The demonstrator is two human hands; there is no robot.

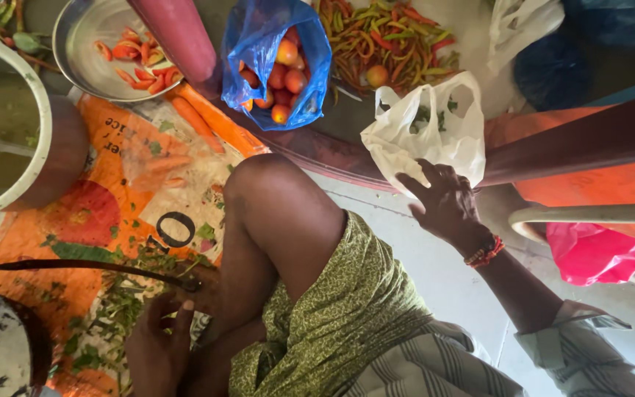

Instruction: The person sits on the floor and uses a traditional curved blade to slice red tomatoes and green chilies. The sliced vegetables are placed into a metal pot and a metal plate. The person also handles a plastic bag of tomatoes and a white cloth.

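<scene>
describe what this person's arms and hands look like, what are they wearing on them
Both hands are bare, no gloves. The right hand has a beaded bracelet in red and orange at the wrist, and a pale striped sleeve rolled up near the elbow. The left hand shows no ring or band that I can see; its sleeve is out of view.

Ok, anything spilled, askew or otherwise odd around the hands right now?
Yes: chopped green leaf bits are strewn over the orange printed sack by the left hand, off any bowl. One tomato lies among the chillies, apart from the blue bag of tomatoes. The right hand touches the white bag.
</scene>
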